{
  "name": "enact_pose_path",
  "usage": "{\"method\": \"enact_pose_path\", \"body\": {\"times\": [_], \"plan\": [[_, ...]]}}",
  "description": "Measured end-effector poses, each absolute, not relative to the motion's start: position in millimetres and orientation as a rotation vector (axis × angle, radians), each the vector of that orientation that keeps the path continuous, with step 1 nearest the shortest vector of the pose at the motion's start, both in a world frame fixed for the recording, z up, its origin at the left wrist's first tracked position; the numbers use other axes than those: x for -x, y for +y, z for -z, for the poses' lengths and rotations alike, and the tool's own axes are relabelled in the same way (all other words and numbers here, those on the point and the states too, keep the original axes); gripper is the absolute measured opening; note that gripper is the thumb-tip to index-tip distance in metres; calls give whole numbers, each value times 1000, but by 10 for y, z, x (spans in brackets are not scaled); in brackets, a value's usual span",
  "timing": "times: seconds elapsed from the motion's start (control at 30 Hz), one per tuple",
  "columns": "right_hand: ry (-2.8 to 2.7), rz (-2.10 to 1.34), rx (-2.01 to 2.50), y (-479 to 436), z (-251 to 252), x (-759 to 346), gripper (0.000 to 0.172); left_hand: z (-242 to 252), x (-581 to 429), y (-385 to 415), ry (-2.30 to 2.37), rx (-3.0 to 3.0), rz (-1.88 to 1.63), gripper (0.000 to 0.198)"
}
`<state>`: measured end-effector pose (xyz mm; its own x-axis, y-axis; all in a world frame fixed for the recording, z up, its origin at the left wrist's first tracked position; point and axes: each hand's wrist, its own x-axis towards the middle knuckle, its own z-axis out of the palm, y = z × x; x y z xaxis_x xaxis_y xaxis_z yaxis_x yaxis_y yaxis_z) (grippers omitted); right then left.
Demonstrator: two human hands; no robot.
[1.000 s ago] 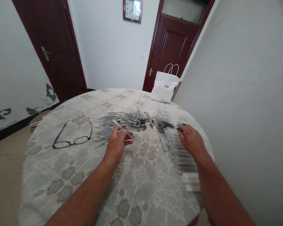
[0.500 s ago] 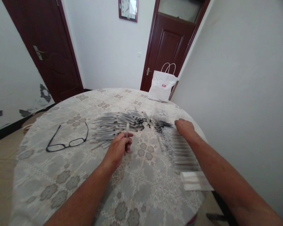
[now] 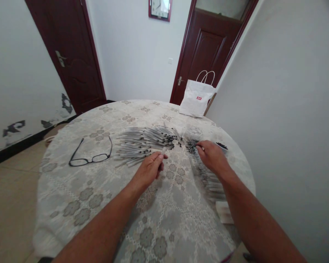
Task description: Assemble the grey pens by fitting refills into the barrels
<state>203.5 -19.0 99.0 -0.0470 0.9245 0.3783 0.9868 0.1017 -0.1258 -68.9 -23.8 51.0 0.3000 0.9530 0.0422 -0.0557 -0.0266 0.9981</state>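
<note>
My left hand (image 3: 150, 166) is closed around a short translucent pen barrel (image 3: 163, 150), its upper end poking out above the fingers. Beside it on the left lies a spread of grey-white pens (image 3: 134, 146) with black ends. My right hand (image 3: 212, 155) has its fingertips pinched together at a heap of small dark pointed pieces (image 3: 191, 147); whatever is between the fingers is too small to make out. Under the right forearm run rows of pale translucent tubes (image 3: 215, 184), partly covered by the arm.
Black-framed glasses (image 3: 89, 160) rest at the left on the flowered tablecloth (image 3: 106, 193). A clear plastic bag (image 3: 193, 131) lies past the dark heap. Behind my right hand is a small container of black pieces (image 3: 222, 146). A white paper bag (image 3: 197, 98) stands at the far edge.
My right hand has moved left, onto the heap of dark pieces, uncovering the container of black pieces. The left hand still grips the pen barrel, now tilted. The camera view has shifted slightly.
</note>
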Motion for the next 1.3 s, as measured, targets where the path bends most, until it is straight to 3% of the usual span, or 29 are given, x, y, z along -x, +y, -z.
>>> {"method": "enact_pose_path", "body": {"times": [0.23, 0.53, 0.8, 0.97, 1.1, 1.3], "plan": [[-1792, -627, 1387, -380, -760, -1269, 36, -539, 700, -261, 918, -1559, -930, 31], [-1602, -1084, 1174, -442, -478, -1128, 24, -603, 725, -277, 800, -1895, -787, 45], [-1609, -768, 1155, -574, -522, -1081, 20, -622, 710, -315, 880, -2019, -785, 43], [-1476, -1047, 1024, -577, -508, -1091, 24, -764, 684, -399, 733, -1954, -758, 41], [-1461, -957, 1040, -581, -483, -1073, 24, -793, 685, -412, 731, -1937, -793, 38], [-1303, -1123, 1011, -486, -404, -1144, 30, -716, 695, -402, 748, -1939, -760, 39]]}}
